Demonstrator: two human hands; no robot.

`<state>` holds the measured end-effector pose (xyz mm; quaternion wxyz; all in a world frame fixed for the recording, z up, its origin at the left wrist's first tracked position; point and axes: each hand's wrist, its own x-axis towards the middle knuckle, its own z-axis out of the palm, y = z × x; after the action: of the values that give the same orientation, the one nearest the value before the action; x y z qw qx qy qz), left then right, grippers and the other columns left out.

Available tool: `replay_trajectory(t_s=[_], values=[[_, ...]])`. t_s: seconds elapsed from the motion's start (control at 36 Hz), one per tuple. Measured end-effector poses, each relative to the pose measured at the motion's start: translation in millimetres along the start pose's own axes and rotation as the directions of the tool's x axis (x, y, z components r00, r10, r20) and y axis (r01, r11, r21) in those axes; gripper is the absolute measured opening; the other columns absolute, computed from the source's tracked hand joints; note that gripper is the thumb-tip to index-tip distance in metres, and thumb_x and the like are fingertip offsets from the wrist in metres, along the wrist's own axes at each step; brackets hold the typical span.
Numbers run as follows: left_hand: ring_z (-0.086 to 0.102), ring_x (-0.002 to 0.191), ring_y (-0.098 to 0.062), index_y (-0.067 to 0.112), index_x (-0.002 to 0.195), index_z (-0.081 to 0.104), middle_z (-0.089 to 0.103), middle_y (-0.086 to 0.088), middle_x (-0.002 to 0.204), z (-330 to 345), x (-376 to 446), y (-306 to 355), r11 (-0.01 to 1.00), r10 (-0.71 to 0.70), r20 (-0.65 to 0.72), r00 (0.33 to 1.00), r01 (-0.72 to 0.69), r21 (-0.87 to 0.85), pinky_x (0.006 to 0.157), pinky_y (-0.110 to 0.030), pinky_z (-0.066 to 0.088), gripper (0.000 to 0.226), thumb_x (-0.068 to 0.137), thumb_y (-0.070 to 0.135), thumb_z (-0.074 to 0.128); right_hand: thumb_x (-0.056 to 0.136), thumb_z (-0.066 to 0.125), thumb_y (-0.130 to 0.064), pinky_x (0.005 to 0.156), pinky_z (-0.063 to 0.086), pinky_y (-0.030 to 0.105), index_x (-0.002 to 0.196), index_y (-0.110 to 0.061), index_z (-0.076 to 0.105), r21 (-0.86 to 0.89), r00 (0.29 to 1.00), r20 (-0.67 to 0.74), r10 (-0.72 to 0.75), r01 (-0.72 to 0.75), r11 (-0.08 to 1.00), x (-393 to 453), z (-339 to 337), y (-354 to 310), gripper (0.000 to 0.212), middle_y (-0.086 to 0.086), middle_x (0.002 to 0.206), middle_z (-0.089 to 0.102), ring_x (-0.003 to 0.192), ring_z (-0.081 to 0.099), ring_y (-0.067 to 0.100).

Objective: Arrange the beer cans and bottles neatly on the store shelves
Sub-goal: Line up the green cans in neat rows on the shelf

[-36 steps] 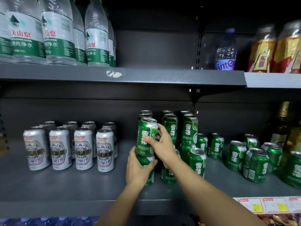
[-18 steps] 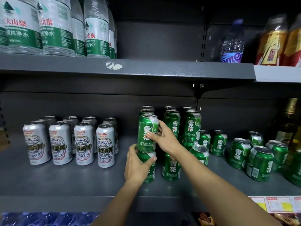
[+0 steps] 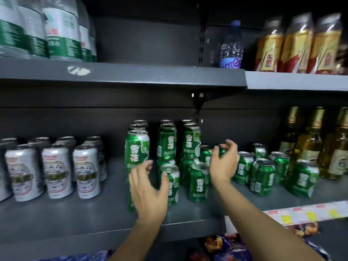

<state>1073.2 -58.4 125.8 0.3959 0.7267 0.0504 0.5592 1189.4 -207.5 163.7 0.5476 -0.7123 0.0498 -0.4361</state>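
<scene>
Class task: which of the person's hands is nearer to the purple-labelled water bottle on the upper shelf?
Right. The right hand hovers among the green cans, almost directly below the bottle; the left hand is lower and further left.

Glossy green metal cans (image 3: pixel 197 182) gleam between the two bare hands on a matt grey painted metal shelf (image 3: pixel 94 219); left of them, silvery printed cans (image 3: pixel 86 173); far right, shiny glass bottles (image 3: pixel 308 146).

The left hand (image 3: pixel 148 193) lets go of the bottom green can (image 3: pixel 131 193) and hangs open before it. The right hand (image 3: pixel 224 162) leaves the top stacked can (image 3: pixel 136 150), now right among the loose cans.
</scene>
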Motion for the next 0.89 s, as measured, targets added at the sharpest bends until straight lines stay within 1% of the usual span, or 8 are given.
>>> replay_trajectory(t_s=[0.11,0.19,0.33,0.44,0.58,0.69,0.81,0.89], values=[[0.047,0.103,-0.011,0.019,0.111,0.058,0.053,0.006,0.107,26,-14,11,0.986,0.153,0.190,0.970,-0.163,0.036,0.083,-0.031,0.040,0.037,0.079,0.036,0.047,0.087,0.063,-0.020,0.097,0.031,0.047,0.128,-0.009,0.052,-0.327,0.995,-0.097,0.008,-0.039,0.944,38,-32,42,0.043,0.017,0.123,0.057,0.119,0.045,0.038],[0.046,0.104,-0.010,0.021,0.109,0.060,0.052,0.009,0.109,40,-21,18,0.972,0.207,0.234,0.950,-0.227,0.062,0.086,-0.028,0.037,0.033,0.080,0.033,0.050,0.084,0.068,-0.031,0.103,0.028,0.048,0.136,-0.005,0.043,-0.461,0.992,-0.103,0.075,-0.115,0.880,59,-60,69,0.064,0.023,0.134,0.049,0.126,0.040,0.040],[0.046,0.103,-0.012,0.021,0.108,0.060,0.047,0.012,0.110,55,-27,17,0.978,0.161,0.231,0.960,-0.187,0.095,0.086,-0.034,0.035,0.037,0.073,0.012,0.071,0.077,0.078,-0.037,0.107,0.032,0.048,0.152,-0.010,0.014,-0.478,0.936,0.094,0.338,-0.255,0.840,71,-87,105,0.102,0.019,0.151,0.034,0.135,0.035,0.040],[0.043,0.107,-0.013,0.018,0.109,0.061,0.054,0.004,0.110,56,-30,13,0.984,0.109,0.218,0.970,-0.137,0.118,0.091,-0.040,0.039,0.043,0.071,0.004,0.074,0.080,0.076,-0.025,0.107,0.035,0.048,0.153,-0.012,0.010,-0.446,0.873,0.179,0.454,-0.340,0.828,75,-93,124,0.100,0.020,0.148,0.038,0.133,0.038,0.041],[0.036,0.125,-0.020,0.017,0.128,0.049,0.048,-0.005,0.133,51,-35,4,0.991,-0.012,0.204,0.979,-0.015,0.133,0.102,-0.040,0.033,0.058,0.075,0.006,0.071,0.076,0.080,-0.030,0.101,0.035,0.052,0.144,-0.003,0.034,-0.479,0.936,0.004,0.351,-0.306,0.823,61,-96,114,0.086,0.028,0.136,0.042,0.125,0.039,0.045],[0.021,0.140,-0.017,0.019,0.147,0.028,0.029,-0.002,0.152,49,-40,5,0.985,-0.155,0.234,0.960,0.133,0.110,0.111,-0.040,0.028,0.078,0.081,0.019,0.070,0.070,0.085,-0.031,0.098,0.034,0.051,0.135,0.000,0.042,-0.322,0.981,-0.110,0.158,-0.186,0.928,42,-87,84,0.083,0.027,0.127,0.047,0.119,0.041,0.043],[0.020,0.141,-0.017,0.018,0.149,0.024,0.028,-0.002,0.153,47,-45,7,0.983,-0.163,0.221,0.962,0.139,0.121,0.114,-0.043,0.026,0.081,0.082,0.018,0.069,0.065,0.087,-0.029,0.097,0.035,0.041,0.128,0.001,0.045,-0.069,0.999,-0.029,-0.032,0.030,0.997,30,-71,31,0.081,0.021,0.123,0.051,0.116,0.047,0.035],[0.027,0.135,-0.016,0.017,0.144,0.034,0.037,-0.003,0.146,46,-45,16,0.991,-0.120,0.191,0.974,0.106,0.082,0.110,-0.046,0.032,0.076,0.078,0.019,0.073,0.064,0.087,-0.034,0.086,0.045,0.035,0.122,-0.014,0.040,0.109,0.987,0.157,-0.047,0.029,0.994,12,-59,-13,0.077,0.008,0.112,0.059,0.100,0.057,0.027]])
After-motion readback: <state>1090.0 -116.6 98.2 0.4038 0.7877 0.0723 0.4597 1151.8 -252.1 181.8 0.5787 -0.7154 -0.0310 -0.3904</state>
